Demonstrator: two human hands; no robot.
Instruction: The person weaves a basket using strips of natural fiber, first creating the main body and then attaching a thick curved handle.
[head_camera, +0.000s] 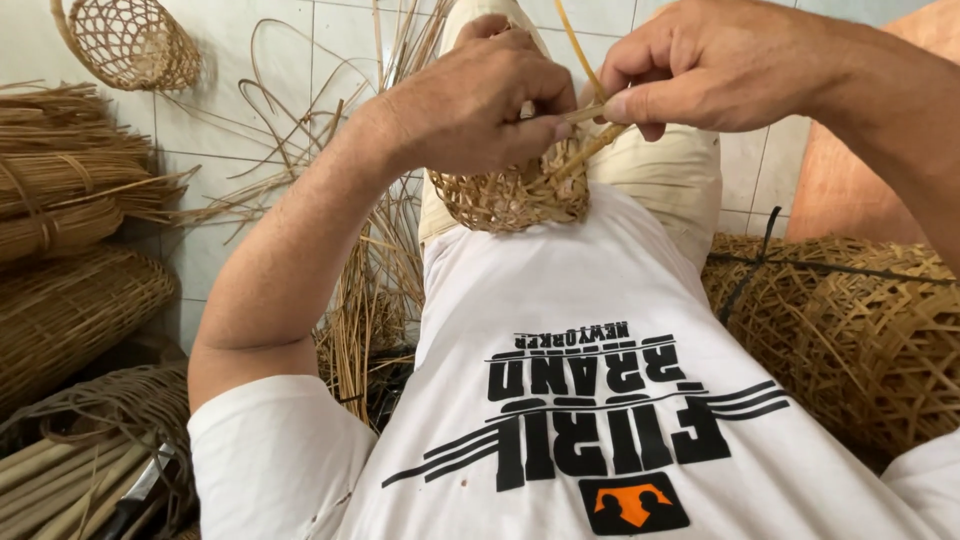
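Currently left hand clamps the small round pale-straw woven basket on the lap, at 12 o'clock; right hand pinches a thin tan cane strip. Judgement: keep strip taut, flat, seated snug.

Views: one only, head-worn; nothing shared with another.
Position: at the person's head, above the chest.
Direction: steeply down over the white shirt toward lap and tiled floor.
Nearness: close; the hands fill the upper frame.
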